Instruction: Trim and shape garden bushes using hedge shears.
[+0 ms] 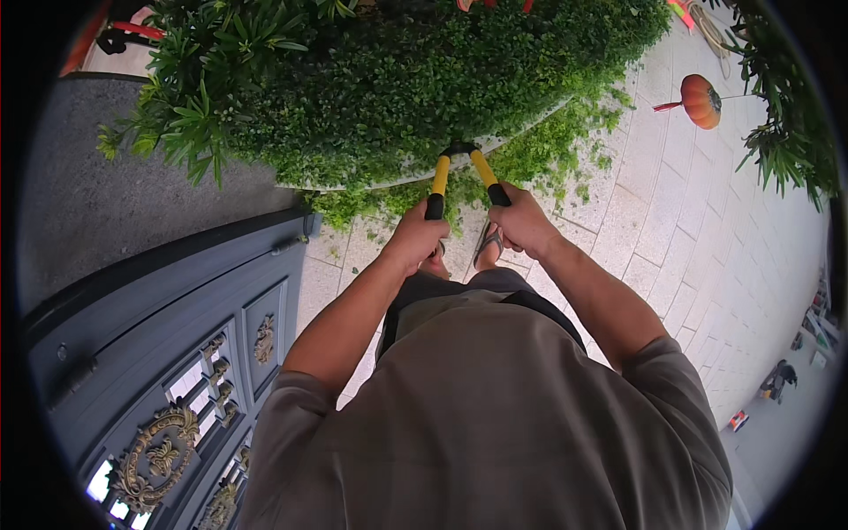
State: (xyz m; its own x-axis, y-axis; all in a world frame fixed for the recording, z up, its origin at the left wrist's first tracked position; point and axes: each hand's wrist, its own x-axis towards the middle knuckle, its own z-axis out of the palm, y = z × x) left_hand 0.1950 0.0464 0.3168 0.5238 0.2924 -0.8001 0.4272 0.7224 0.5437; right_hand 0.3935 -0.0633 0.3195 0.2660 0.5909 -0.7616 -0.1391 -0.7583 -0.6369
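My left hand (pixel 416 237) grips one black-ended yellow handle of a pair of hedge shears (pixel 440 175). The other handle is in my right hand (pixel 525 220). Both handles stand somewhat apart and meet at a dark pivot just over the edge of a clipped green hedge (pixel 424 93). The blades are hidden among the leaves or too dark to make out. Below the hedge runs a pale curved planter rim (pixel 411 179). Loose light-green clippings (pixel 550 156) lie along its foot, in front of my sandalled feet (pixel 490 245).
At left stands a grey metal gate (pixel 265 265) with gilded ornaments, next to a dark grey wall (pixel 218 199). An orange lantern (pixel 700 101) hangs at the upper right by a leafy shrub (pixel 782 126). A hose or rope (pixel 710 33) lies on the pale paving (pixel 662 218).
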